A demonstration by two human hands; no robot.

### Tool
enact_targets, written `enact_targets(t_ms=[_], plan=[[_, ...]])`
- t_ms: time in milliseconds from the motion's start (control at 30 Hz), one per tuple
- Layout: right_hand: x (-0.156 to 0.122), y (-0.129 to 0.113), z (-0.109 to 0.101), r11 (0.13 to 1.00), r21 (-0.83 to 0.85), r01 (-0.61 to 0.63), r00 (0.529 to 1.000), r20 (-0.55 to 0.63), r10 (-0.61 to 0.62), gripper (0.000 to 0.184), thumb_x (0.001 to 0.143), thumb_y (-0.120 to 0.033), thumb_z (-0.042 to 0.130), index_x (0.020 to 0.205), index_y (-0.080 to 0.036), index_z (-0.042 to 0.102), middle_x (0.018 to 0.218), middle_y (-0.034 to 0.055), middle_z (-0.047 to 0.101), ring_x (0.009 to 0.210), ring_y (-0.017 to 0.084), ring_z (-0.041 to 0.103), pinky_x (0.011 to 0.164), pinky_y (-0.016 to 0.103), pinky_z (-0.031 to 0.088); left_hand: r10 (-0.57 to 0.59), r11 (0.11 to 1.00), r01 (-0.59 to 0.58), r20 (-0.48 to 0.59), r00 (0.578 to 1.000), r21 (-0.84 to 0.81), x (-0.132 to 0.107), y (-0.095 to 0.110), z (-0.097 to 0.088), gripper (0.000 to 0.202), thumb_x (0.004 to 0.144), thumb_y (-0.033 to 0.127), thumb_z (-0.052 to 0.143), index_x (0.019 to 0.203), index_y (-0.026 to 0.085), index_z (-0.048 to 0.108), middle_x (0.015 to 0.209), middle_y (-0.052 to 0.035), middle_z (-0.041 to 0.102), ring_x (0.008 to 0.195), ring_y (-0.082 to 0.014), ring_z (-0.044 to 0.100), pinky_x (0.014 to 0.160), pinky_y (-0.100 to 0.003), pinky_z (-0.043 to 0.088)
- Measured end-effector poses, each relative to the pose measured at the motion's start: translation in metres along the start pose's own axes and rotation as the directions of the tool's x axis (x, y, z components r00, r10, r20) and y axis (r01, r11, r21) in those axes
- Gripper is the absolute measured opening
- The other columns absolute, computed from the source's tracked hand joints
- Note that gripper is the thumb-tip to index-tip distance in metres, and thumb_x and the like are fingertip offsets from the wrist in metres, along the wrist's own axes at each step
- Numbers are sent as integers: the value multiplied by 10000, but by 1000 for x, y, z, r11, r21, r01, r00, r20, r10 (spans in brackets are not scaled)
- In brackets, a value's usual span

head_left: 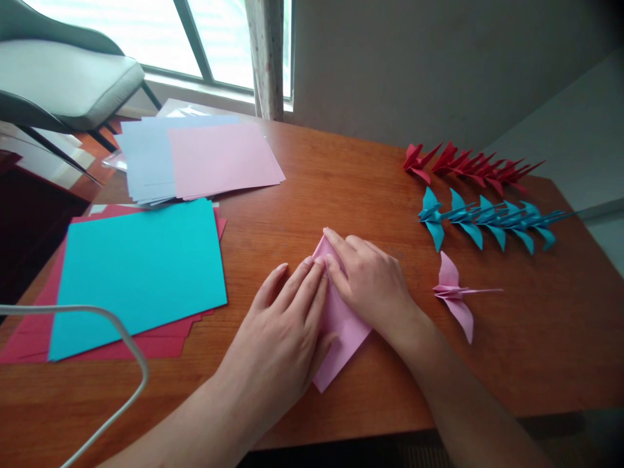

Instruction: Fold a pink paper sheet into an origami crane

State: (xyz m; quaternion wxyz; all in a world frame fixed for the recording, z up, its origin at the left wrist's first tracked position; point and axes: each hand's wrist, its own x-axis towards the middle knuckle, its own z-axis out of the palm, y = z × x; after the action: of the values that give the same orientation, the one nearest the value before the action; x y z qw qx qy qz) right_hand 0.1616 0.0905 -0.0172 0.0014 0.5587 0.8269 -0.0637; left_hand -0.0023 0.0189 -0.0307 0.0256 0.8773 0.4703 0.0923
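A folded pink paper (341, 325) lies on the wooden table (341, 188) in front of me. My left hand (285, 331) rests flat on its left side, fingers stretched out and pressing down. My right hand (370, 279) lies over its upper right part, fingers extended along the paper's top edge toward the tip. Both hands cover much of the sheet, so its exact shape is hidden.
A finished pink paper crane (455, 296) sits to the right. Beyond it are a row of blue cranes (487, 218) and a row of red cranes (468, 166). Turquoise sheet (141, 273) on red sheets lies left; pink (221, 159) and pale blue sheets behind. A white cable (121, 338) crosses bottom left.
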Motion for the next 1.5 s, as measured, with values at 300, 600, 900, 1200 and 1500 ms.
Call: enact_targets(t_ms=[300,600,900,1200,1500], plan=[[9,3,-5,987,115,-109,994,-6,110,508,1005,-355,442,1489,-215,502,1154,101,760,969,256,727,768,344,532,-4,1000,4,-3,1000,-1,0,-1,0,663,1018,443,431,1526,18,417,1619,-185,374,1507,-335,364,1229,-509,292],[24,28,-4,926,378,16,991,-129,36,542,871,-461,700,1335,-192,618,999,56,676,883,203,641,825,328,493,-55,998,56,8,998,-34,-2,1,-3,663,1016,463,426,1544,62,417,1618,-147,410,1476,-369,385,1232,-515,287],[63,15,-42,966,228,122,981,118,-152,384,779,-370,803,1090,-200,654,1030,42,645,865,165,599,718,260,425,-65,998,66,26,998,-24,0,1,-4,661,1021,462,411,1549,65,411,1610,-148,423,1463,-376,400,1221,-527,288],[73,-2,-58,987,56,151,961,224,-160,480,733,-401,861,1117,-217,642,1061,49,694,908,204,640,661,275,379,-73,997,73,34,997,-6,0,3,-5,640,1031,459,378,1531,66,444,1593,-145,449,1462,-373,411,1205,-529,316],[93,30,-44,956,288,57,979,170,-110,311,730,-289,851,967,-209,668,856,-9,694,734,137,605,613,241,404,-90,996,90,43,995,3,0,5,-9,630,1034,458,386,1536,80,442,1617,-140,413,1449,-356,431,1200,-515,335]])
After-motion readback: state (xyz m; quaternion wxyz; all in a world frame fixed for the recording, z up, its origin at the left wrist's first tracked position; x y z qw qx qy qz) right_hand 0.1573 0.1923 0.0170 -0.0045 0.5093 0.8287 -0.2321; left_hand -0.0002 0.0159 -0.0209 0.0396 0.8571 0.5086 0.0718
